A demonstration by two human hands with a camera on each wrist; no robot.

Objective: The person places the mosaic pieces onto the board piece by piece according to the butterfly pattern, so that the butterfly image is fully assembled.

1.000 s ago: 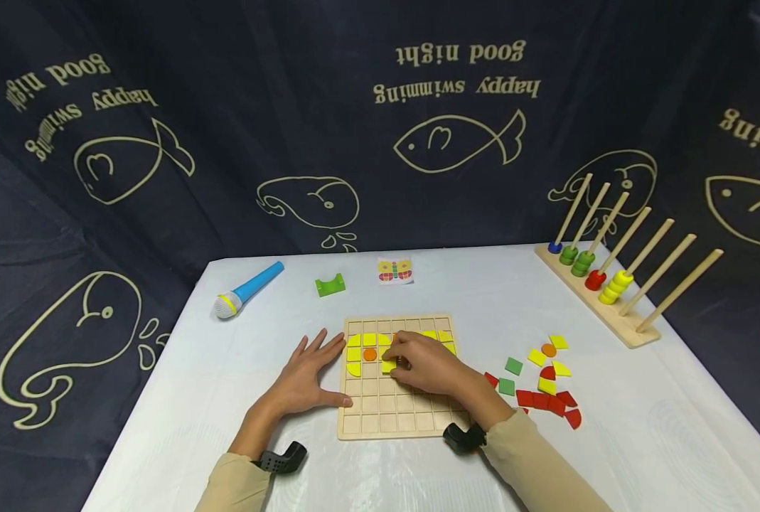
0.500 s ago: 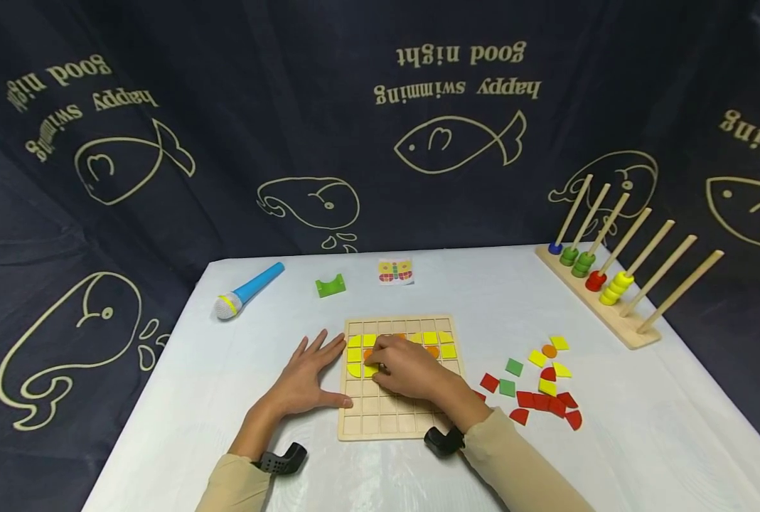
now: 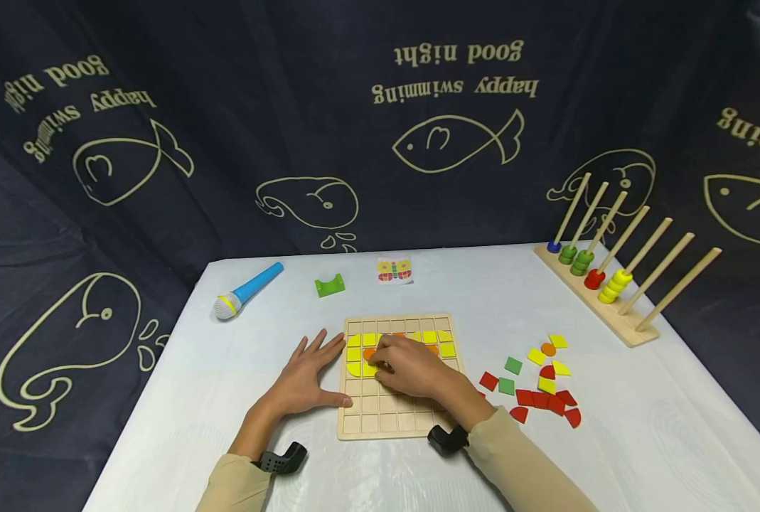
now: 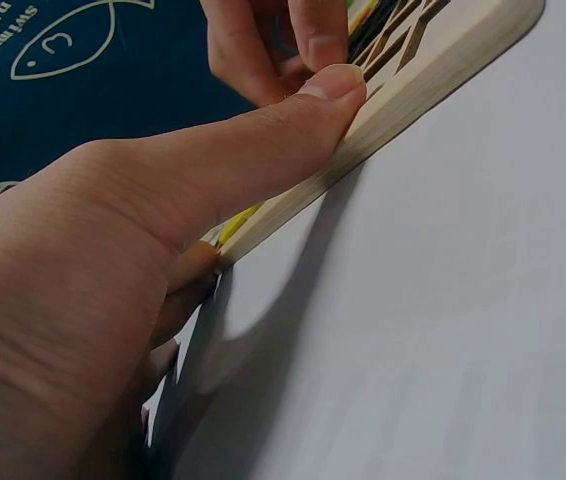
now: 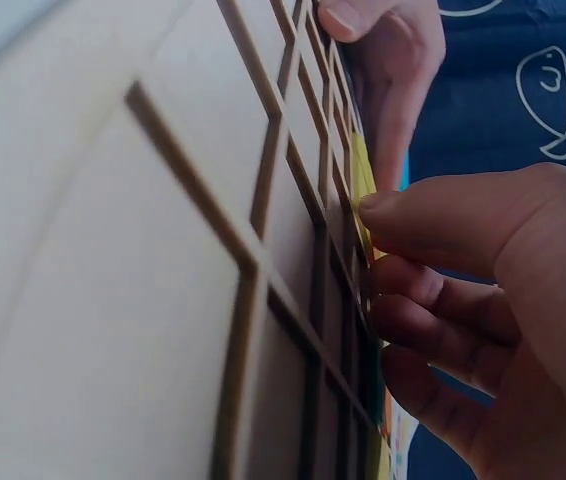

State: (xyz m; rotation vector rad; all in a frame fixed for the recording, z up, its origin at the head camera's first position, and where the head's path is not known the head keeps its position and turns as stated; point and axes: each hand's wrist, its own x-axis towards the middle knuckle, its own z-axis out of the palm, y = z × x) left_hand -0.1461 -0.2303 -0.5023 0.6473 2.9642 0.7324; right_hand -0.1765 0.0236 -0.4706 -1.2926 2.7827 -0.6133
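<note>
One card [image 3: 394, 272] beyond the board [image 3: 387, 404]

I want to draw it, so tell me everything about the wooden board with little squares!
The wooden board is pale and nearly square, with rounded corners. Thin strips divide it into little square spaces. It lies flat on the white table. Yellow pieces and orange circles fill some farther spaces; nearer ones show plain wood. The left hand rests on its left edge, thumb on the rim. The right hand is over it, fingers down at the pieces, hiding some spaces.
</note>
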